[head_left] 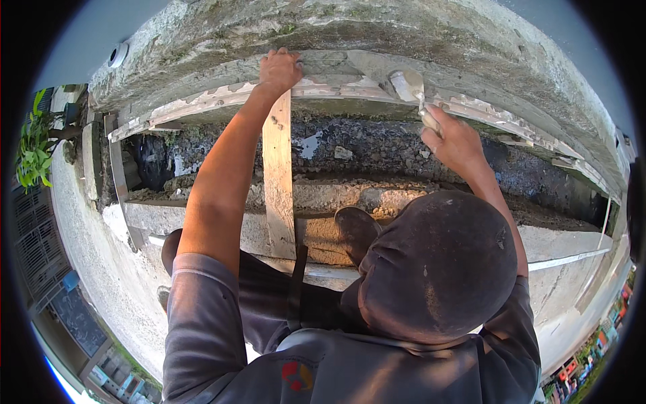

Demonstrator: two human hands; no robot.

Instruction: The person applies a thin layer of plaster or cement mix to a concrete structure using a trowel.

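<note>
My right hand [455, 143] is closed round the handle of a trowel [408, 86]. The trowel's pale, mortar-smeared blade lies against grey mortar [374, 67] on the face of the concrete wall [431, 34]. My left hand [280, 69] leans on the same wall further left, its bent fingers touching the mortar with no tool visible in them. Just below it is the upper end of a wooden plank [278, 161], which spans the channel. A mortar-splashed timber strip [202, 102] runs along the wall under both hands.
Below the wall lies a drainage channel [350, 145] with dark, wet, stony ground. Its near concrete edge [195, 219] carries the plank's lower end. A dark boot [356, 232] stands by sandy soil. A capped head [441, 262] hides part of the near side. Plants [33, 151] grow far left.
</note>
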